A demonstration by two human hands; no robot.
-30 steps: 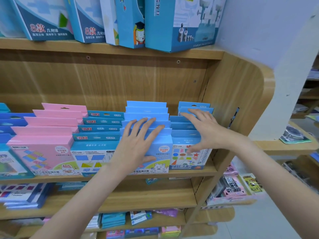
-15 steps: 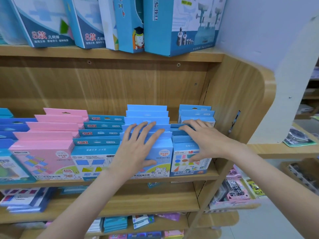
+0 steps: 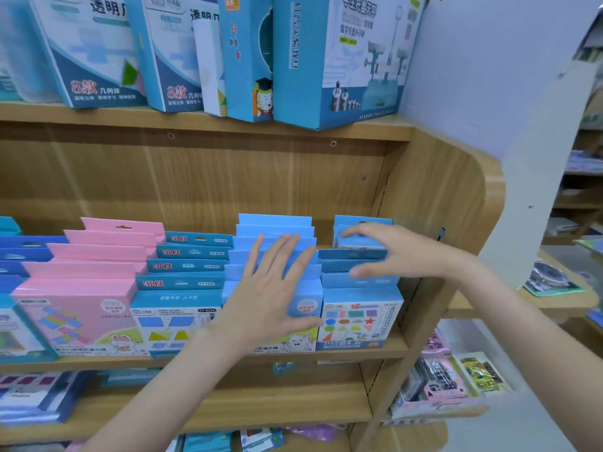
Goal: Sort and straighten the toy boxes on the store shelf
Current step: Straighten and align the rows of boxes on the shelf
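Wooden store shelving is filling the view, with tall blue boxes standing on the board above and rows of flat toy boxes leaning back in tiers on the middle shelf. Taking the light blue row as the landmark: pink boxes and darker blue labelled boxes are sitting to its left, and the shape-printed row is sitting just to its right, against the shelf's side panel. The left hand is lying flat, fingers spread, on the front boxes of the light blue row, clamped on nothing. The right hand is hovering at the back of the shape-printed row, its grip apart, fingertips near a rear box that is sitting out of line with the ones ahead; contact is unclear. Squaring that box probably means nudging it level while the left hand is bracing its neighbours. Room is looking tight beside the panel, open above the rows.
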